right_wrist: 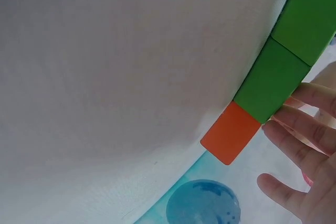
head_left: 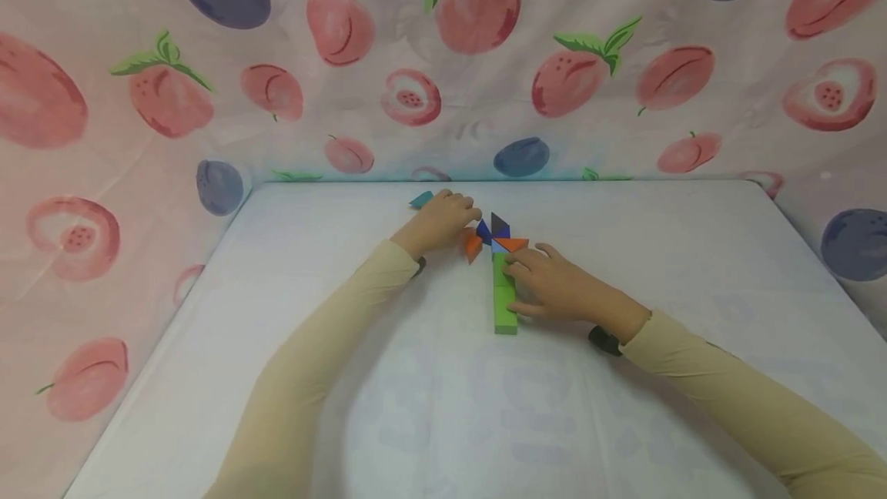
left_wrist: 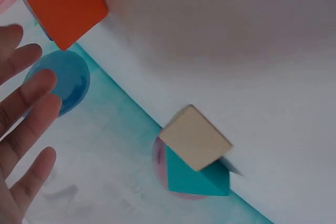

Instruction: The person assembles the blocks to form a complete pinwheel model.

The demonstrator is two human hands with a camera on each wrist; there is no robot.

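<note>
Two green blocks [head_left: 505,313] lie end to end in a line on the white table. My right hand [head_left: 557,283] is on their right side, its extended fingertips touching the green side in the right wrist view. Beyond them sit a light blue piece [head_left: 496,247], an orange triangular block [head_left: 514,242], a dark blue piece [head_left: 483,232] and a dark slanted block [head_left: 500,226]. My left hand [head_left: 440,220] is at the left of this group, beside another orange block [head_left: 473,247]. In the left wrist view its fingers are extended and spread; its thumb is hidden.
A teal block [head_left: 420,199] with a wood-coloured side [left_wrist: 195,138] lies behind the left hand, near the back edge of the white table [head_left: 443,406]. A fruit-print cloth [head_left: 416,37] hangs behind and along the sides.
</note>
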